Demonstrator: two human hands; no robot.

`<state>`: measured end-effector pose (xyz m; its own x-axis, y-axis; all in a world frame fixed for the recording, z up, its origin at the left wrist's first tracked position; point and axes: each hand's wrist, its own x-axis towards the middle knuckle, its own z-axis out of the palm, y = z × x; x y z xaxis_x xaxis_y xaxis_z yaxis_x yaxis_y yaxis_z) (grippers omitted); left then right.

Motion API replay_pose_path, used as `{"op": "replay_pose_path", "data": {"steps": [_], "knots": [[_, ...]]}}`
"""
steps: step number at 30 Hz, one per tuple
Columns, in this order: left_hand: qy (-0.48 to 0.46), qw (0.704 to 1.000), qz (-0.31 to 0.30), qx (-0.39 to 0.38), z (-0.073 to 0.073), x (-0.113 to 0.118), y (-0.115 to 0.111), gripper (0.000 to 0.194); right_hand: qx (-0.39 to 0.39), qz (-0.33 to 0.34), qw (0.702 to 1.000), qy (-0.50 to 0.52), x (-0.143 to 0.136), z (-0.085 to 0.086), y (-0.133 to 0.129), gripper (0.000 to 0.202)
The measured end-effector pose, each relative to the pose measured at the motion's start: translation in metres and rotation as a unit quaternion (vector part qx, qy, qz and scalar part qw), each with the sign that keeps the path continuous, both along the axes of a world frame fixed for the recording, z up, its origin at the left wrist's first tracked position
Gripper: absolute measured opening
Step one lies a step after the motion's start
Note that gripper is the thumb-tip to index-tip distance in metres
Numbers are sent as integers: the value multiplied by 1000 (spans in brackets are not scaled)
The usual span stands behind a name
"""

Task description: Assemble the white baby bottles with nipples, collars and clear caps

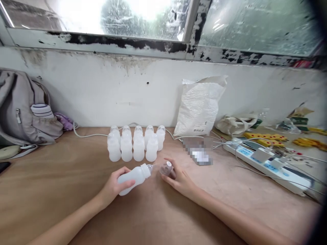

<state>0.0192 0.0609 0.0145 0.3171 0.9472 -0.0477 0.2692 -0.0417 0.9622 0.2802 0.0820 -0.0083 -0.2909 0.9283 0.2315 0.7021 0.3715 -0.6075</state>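
Observation:
My left hand is wrapped round a white baby bottle, tilted so that its clear nipple points up and to the right. Between thumb and fingers, my right hand grips a clear dome cap just right of the nipple, apart from it. A small white part shows at the cap's end. Behind my hands, several white baby bottles stand upright in rows, with clear caps on top.
A white plastic bag leans on the wall, with a blurred flat item before it. At right lie a power strip, cables and yellow pieces. A grey backpack sits at left on the wooden table.

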Motion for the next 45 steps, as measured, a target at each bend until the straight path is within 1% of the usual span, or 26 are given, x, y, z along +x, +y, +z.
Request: {"op": "replay_pose_path", "data": {"steps": [2,6,8,11,13,15,16,17,19,20,22,24,26,29,30,31,33,36,39,42,44,45], "knots": [[-12,1000,-5,6,1,0,-2,31,6,-29,999,-32,3,-1,-1,48],[-21,1000,-11,15,-3,-2,-4,32,-5,-101,987,-126,13,2,-6,42],[-22,999,-6,31,-6,-3,-5,34,-12,-129,980,-153,19,5,-8,47],[-9,998,3,66,-12,-4,-7,36,-17,-176,969,-172,23,10,-11,61],[14,996,13,92,-14,-4,-9,38,28,-195,966,-167,19,15,-14,64],[35,992,26,116,-15,-3,-10,40,84,-166,975,-122,8,22,-18,54],[42,991,33,126,-15,-3,-12,40,90,-134,983,-85,1,26,-21,47],[47,989,41,134,-14,-2,-13,40,74,-97,992,-42,-7,28,-24,41],[64,984,58,156,-12,-2,-18,40,-14,-30,999,42,-24,31,-29,39],[80,980,62,171,-12,-1,-21,40,-68,-3,995,78,-33,31,-31,42],[118,968,61,213,-11,-1,-26,38,-164,32,972,164,-50,30,-34,46],[150,949,62,271,-11,0,-31,35,-211,43,945,246,-66,28,-35,47],[177,919,84,344,-13,0,-36,34,-219,31,926,306,-79,27,-34,44],[219,865,117,435,-14,2,-42,34,-185,-13,917,353,-95,27,-31,40],[225,856,121,449,-14,2,-44,34,-161,-26,918,362,-99,26,-30,39],[225,854,123,453,-13,3,-46,34,-131,-37,921,366,-102,26,-30,39],[209,867,127,433,-10,5,-50,32,-75,-51,924,371,-106,24,-28,36],[179,901,138,370,-5,7,-54,29,-29,-57,925,374,-108,20,-28,33],[153,930,144,302,0,8,-55,27,-21,-60,925,374,-108,16,-29,31],[113,955,143,234,4,11,-54,28,-17,-63,927,369,-106,15,-30,31],[57,970,142,189,5,13,-53,29,-3,-64,930,362,-104,17,-32,33],[14,979,135,152,4,14,-52,30,9,-61,933,356,-103,20,-33,33]]}}
